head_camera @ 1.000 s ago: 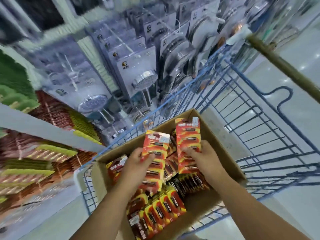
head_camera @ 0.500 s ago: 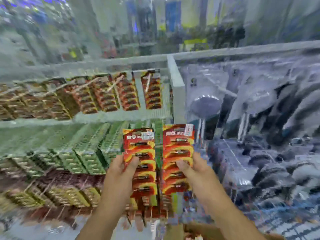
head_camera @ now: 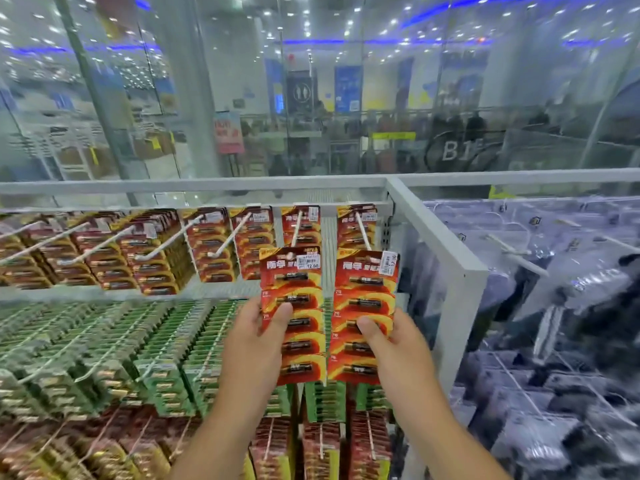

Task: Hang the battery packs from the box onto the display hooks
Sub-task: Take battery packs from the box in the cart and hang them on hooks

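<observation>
Pinching one pack in my left hand, another in my right hand, tops raised to meet the hooks.

We see glossy red card battery packs below smooth white display hooks on a matt grey metal frame.

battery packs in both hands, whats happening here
A person is restocking a store display. The left hand holds one red battery pack and the right hand holds another red pack, both raised side by side just below two white hooks in the top row. Neither pack is on a hook yet.
</observation>
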Tool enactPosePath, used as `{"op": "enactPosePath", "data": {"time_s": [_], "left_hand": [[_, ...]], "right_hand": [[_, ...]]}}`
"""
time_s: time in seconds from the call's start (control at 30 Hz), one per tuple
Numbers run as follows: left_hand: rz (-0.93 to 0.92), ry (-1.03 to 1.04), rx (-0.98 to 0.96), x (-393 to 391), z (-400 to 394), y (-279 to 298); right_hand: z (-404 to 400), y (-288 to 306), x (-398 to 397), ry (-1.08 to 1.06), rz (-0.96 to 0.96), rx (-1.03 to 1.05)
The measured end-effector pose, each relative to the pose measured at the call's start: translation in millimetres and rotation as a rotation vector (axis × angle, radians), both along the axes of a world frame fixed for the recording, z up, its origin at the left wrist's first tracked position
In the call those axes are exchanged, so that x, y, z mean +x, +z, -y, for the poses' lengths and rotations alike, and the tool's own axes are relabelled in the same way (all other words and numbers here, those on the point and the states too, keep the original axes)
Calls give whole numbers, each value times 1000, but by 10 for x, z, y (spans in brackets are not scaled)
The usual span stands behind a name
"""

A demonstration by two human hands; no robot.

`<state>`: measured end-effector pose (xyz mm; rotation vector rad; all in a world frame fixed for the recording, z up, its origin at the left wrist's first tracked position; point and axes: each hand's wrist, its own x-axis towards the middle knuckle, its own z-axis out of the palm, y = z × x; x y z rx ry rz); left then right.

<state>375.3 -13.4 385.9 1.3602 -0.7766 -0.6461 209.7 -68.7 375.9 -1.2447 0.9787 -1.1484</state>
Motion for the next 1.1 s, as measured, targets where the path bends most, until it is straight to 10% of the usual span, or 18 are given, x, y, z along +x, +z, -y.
{"op": "enactPosePath", "data": {"time_s": [1.1], "left_hand": [[-57, -56, -15, 117, 279, -127]], "right_hand": [[266, -181, 127, -121, 18, 0]]}}
